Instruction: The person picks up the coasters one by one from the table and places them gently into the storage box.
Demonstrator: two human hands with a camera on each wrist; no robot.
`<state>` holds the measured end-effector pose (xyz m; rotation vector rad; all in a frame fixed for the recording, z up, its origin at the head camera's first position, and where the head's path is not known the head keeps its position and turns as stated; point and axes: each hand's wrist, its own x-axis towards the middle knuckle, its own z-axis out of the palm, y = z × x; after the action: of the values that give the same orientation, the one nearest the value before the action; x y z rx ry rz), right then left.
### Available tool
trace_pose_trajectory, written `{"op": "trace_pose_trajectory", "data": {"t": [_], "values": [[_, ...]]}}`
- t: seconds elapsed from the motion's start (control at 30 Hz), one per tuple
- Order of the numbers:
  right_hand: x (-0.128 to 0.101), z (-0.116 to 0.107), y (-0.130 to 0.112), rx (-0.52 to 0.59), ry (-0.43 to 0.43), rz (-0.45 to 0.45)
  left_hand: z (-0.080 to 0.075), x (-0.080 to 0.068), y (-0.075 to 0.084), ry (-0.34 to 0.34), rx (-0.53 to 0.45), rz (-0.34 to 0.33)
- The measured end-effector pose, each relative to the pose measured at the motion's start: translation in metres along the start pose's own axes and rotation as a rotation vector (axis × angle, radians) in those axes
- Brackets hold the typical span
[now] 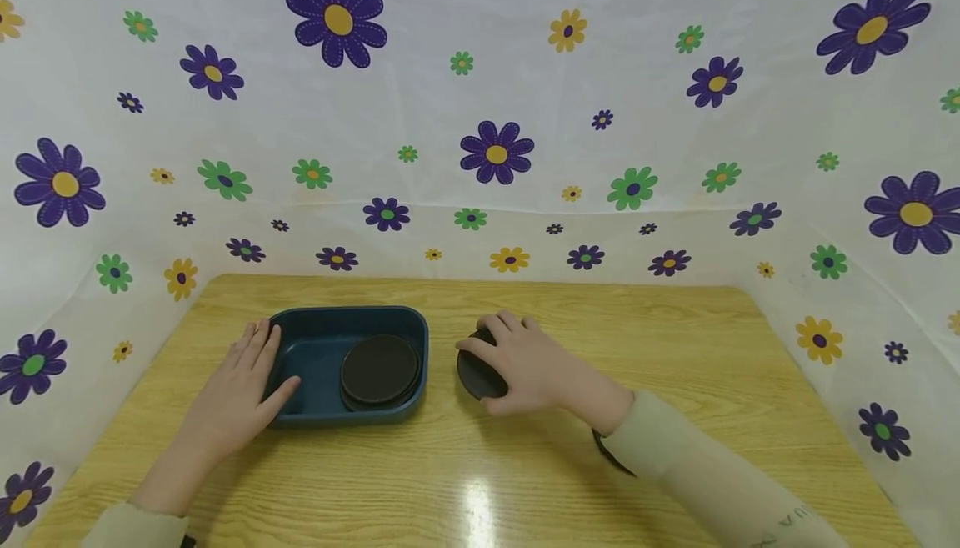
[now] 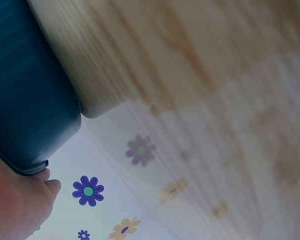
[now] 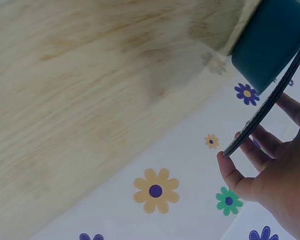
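Observation:
On the left of the table, my left hand [image 1: 228,398] rests along the left rim of a dark blue plastic bin [image 1: 315,420], fingers fairly straight and thumb over the front left corner. The left wrist view shows the bin's outer wall [image 2: 30,90] beside the fingertips. Inside the bin, at its right end, lies a stack of round black coasters [image 1: 380,369]. My right hand [image 1: 528,369] grips another black coaster [image 1: 480,373] by its edges, just right of the bin. In the right wrist view this thin coaster [image 3: 270,102] is seen edge-on and tilted, between thumb and fingers.
Partly hidden under the right forearm, a dark curved edge [image 1: 613,454] of another round thing shows on the wooden table [image 1: 420,490]. A white flowered cloth [image 1: 420,114] hangs behind the table and along both sides.

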<state>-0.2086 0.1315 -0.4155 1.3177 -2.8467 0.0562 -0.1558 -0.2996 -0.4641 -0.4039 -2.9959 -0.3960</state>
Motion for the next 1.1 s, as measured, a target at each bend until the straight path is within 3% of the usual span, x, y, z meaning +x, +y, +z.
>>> {"op": "trace_pose_trajectory", "data": {"t": [0.63, 1.1], "values": [[0.058, -0.021, -0.028, -0.005, -0.003, -0.019, -0.001, 0.001, 0.001, 0.009, 0.007, 0.007], [0.088, -0.020, -0.047, -0.059, -0.017, -0.053, 0.000, 0.001, 0.000, 0.012, 0.005, 0.009]]}}
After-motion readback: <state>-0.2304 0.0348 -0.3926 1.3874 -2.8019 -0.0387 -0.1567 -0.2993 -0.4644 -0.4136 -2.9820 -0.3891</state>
